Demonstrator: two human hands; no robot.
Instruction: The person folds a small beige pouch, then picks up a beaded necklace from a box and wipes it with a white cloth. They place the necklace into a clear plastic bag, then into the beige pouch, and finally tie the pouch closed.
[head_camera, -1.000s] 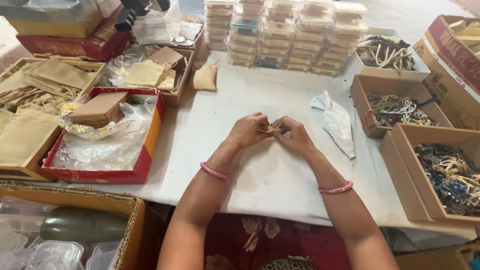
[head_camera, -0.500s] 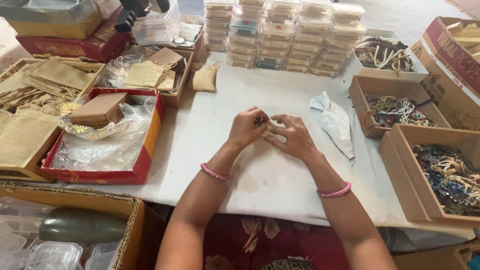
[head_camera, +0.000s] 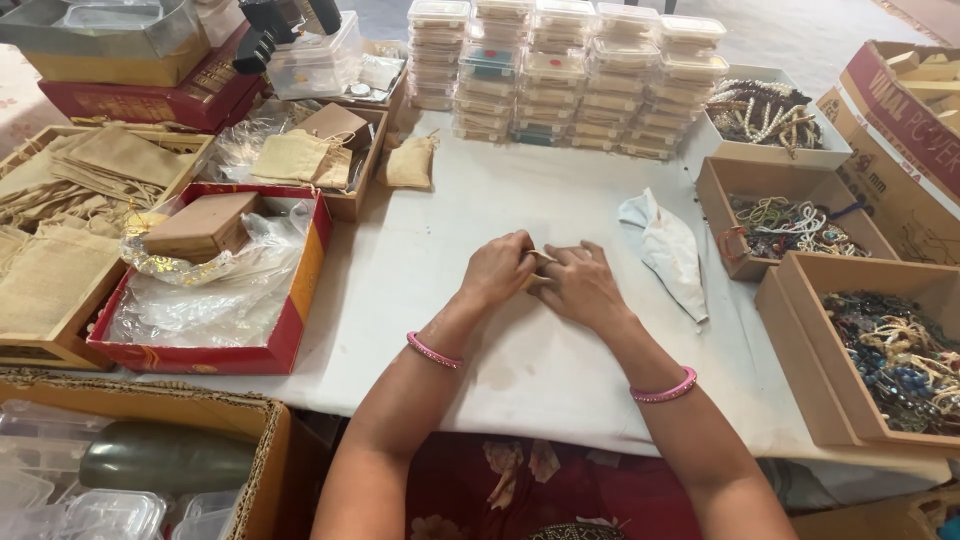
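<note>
left hand (head_camera: 497, 268): fingers curled, pinching a small tan item (head_camera: 541, 258), too small to tell what
right hand (head_camera: 580, 283): palm down on the table (head_camera: 540, 370), fingertips at the same item; whether it grips, cannot tell
hands: together, touching at table centre
wrists: pink bangle on each
white cloth (head_camera: 668, 250): crumpled, just right of right hand
bead boxes (head_camera: 800, 222): cardboard, far right, full of beaded strings
clear boxes (head_camera: 570, 75): stacked at back
red tray (head_camera: 215, 280): left, holds plastic wrap and a brown box
jute pouches (head_camera: 70, 200): far left, in wooden tray
</note>
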